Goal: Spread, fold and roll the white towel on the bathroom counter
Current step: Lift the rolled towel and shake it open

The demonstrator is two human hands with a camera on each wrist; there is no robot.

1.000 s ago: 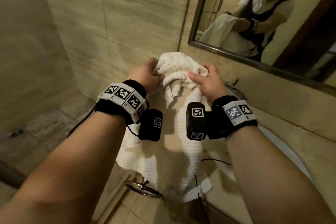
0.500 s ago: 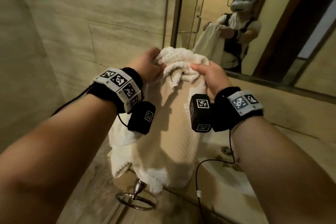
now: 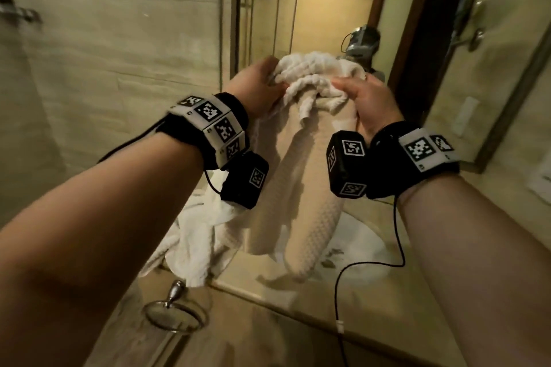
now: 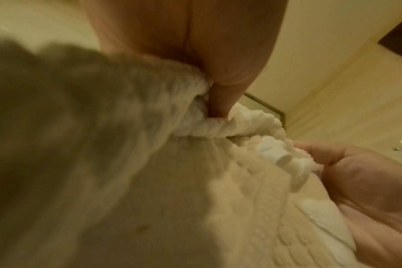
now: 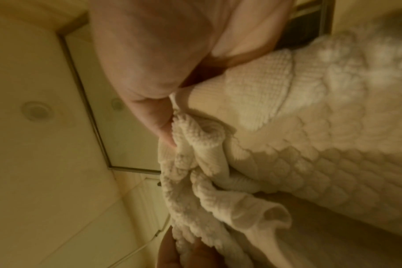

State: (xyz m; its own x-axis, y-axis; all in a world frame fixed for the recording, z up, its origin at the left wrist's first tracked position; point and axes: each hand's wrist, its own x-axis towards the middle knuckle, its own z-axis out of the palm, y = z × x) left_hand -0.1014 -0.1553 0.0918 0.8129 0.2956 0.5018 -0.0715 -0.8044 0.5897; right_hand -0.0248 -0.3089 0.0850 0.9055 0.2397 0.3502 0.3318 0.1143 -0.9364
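My left hand and right hand both pinch the bunched top edge of the white towel, hanging over the counter; looks soft, limp, light, so I'd grip corners, not folds

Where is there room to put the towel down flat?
Likely the bare counter strip between the hanging towel and the front edge, crossed by a cable. Behind it lies the basin. It is crowded left, where the towel's tail heaps over the counter end above the ring. Both the left hand and the right hand grip the towel.
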